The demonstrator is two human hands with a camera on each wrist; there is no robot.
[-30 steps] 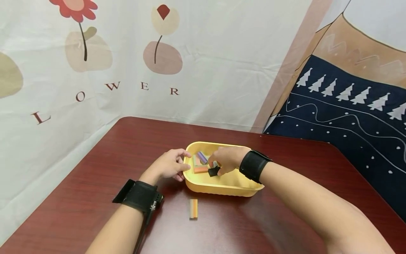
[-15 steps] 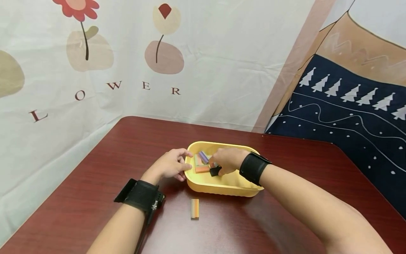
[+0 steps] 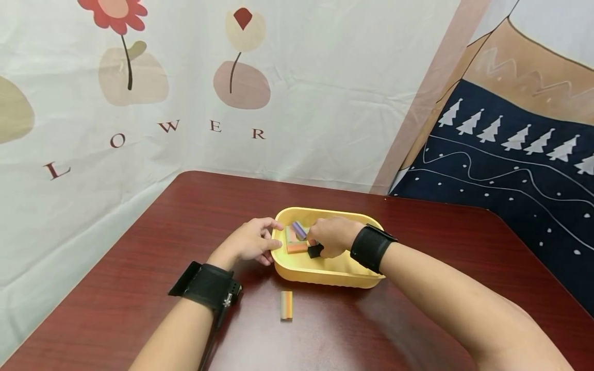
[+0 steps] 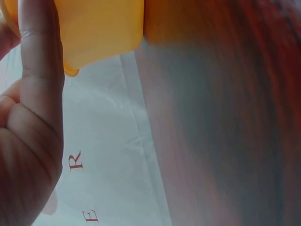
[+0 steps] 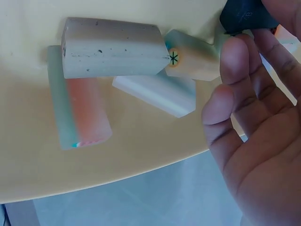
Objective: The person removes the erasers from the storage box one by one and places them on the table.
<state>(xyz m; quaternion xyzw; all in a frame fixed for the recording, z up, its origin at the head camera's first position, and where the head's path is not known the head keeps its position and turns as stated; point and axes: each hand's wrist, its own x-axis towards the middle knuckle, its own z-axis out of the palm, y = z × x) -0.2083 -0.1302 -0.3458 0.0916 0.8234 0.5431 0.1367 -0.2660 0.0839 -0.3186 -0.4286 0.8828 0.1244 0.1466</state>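
Note:
A yellow plastic basin point(image 3: 325, 277) sits on the table, and my left hand point(image 3: 248, 239) grips its left rim, thumb and index fingertip over the edge. In the left wrist view the basin's outer wall point(image 4: 101, 28) is beside a straight finger. Reaching inside the basin, my right hand point(image 3: 335, 236) pinches a small black eraser point(image 5: 244, 15) between thumb and fingers. Left of it lie an orange eraser point(image 3: 297, 248) and a purple eraser point(image 3: 298, 230). The right wrist view shows a speckled grey eraser point(image 5: 115, 49) resting across a green-and-pink eraser point(image 5: 89, 110), next to a pale eraser point(image 5: 162, 94).
A striped eraser point(image 3: 286, 305) lies on the dark red table point(image 3: 223, 198) in front of the basin. Behind the table hang a white cloth point(image 3: 325, 103) with flower prints and a dark blue cloth point(image 3: 492, 159). Black bands point(image 3: 209, 286) wrap both wrists.
The right hand's fingers have shifted slightly over the black eraser, so a little less of it shows. The left hand stays on the rim. The head view has moved a little.

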